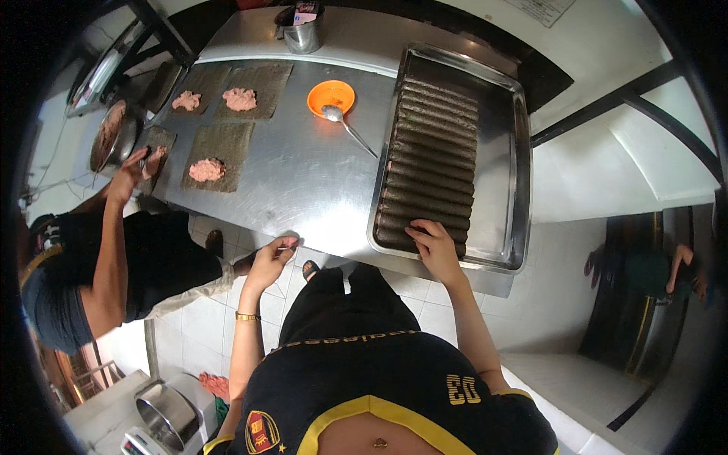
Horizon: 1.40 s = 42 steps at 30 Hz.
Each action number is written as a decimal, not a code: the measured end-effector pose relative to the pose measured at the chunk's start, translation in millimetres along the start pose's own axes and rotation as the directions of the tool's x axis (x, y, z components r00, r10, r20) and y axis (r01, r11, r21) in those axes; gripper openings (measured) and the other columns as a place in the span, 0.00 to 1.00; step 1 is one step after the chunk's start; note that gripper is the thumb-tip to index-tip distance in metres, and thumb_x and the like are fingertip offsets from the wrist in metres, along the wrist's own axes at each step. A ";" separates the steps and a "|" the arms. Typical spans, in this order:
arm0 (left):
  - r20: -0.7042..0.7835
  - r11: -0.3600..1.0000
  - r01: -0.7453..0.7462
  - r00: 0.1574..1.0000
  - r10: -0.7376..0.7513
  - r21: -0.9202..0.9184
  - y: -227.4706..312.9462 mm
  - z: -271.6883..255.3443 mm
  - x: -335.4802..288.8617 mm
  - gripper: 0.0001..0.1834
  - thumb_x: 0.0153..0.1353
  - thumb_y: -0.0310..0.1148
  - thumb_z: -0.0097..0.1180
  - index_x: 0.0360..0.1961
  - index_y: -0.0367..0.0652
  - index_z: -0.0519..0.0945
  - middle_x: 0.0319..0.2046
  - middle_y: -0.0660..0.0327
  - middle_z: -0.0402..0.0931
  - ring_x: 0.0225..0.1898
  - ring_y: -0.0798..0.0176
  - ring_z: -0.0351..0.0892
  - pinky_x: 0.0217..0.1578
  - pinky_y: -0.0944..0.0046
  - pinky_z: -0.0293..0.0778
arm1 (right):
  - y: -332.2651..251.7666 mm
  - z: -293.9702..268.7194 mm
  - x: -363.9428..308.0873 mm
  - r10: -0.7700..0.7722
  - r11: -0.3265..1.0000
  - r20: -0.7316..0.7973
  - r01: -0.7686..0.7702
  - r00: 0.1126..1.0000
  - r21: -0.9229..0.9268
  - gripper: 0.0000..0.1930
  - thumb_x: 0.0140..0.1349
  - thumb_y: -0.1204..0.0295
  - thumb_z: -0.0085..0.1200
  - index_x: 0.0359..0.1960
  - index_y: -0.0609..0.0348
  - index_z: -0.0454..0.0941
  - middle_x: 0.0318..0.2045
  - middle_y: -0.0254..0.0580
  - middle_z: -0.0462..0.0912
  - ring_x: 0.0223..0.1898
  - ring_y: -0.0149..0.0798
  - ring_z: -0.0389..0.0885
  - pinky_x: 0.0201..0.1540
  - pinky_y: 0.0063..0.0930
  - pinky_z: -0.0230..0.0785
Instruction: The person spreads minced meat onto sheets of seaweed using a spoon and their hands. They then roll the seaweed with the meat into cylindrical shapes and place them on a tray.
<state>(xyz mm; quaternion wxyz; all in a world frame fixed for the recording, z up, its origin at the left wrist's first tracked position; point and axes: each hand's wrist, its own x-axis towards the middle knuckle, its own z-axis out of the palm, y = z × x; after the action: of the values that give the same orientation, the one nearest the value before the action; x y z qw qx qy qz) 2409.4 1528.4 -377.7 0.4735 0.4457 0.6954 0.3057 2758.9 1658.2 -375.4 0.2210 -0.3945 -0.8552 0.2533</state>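
Dark seaweed-wrapped rolls [432, 155] lie side by side in a deep metal tray [497, 220] on the right. My right hand [432, 246] rests on the nearest rolls at the tray's near end, its fingers bent and a little apart, gripping none of them. By the table's front edge my left hand [271, 262] is held with its fingers curled together. A small pinkish bit shows at its fingertips, too small to name. Farther left on the steel table [303, 174] lie seaweed sheets [241, 140], with pink minced filling [207, 170] heaped on them.
An orange bowl [331, 97] stands mid-table, a spoon [349, 129] leaning out of it. A metal container [303, 36] is at the back. At the left end a co-worker's hand [130, 171] works at another sheet, beside a metal bowl [127, 136] of filling.
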 end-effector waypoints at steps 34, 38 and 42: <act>-0.131 0.919 0.376 0.924 -0.360 0.121 -282.7 34.9 -162.4 0.16 0.57 0.37 0.51 0.40 0.36 0.79 0.30 0.55 0.81 0.31 0.63 0.81 0.33 0.63 0.74 | 72.1 4.4 81.3 -0.121 0.989 -0.116 0.110 0.986 -0.098 0.14 0.50 0.78 0.58 0.40 0.55 0.80 0.45 0.36 0.76 0.44 0.44 0.75 0.49 0.35 0.68; -0.146 0.865 0.496 0.853 -0.501 -0.071 -293.9 40.7 -163.7 0.16 0.57 0.37 0.53 0.40 0.35 0.79 0.30 0.54 0.81 0.30 0.63 0.81 0.33 0.64 0.74 | 84.1 -7.1 103.4 -0.130 0.991 -0.136 0.132 0.982 0.005 0.14 0.49 0.78 0.59 0.40 0.54 0.81 0.44 0.36 0.77 0.43 0.44 0.75 0.48 0.35 0.69; -0.062 0.926 0.352 0.936 -0.346 0.140 -324.9 43.4 -177.8 0.16 0.57 0.36 0.54 0.40 0.35 0.79 0.31 0.53 0.81 0.29 0.63 0.80 0.32 0.64 0.75 | 97.0 -8.2 127.3 -0.131 0.991 -0.223 0.123 0.966 -0.050 0.14 0.50 0.77 0.59 0.41 0.53 0.80 0.44 0.35 0.77 0.43 0.43 0.75 0.47 0.35 0.70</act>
<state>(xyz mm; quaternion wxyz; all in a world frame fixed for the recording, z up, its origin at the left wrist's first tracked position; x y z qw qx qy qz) 2369.9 1231.7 -600.2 0.4730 0.3433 0.7929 0.1720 2743.0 1814.9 -405.4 0.3257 -0.3690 -0.8523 0.1768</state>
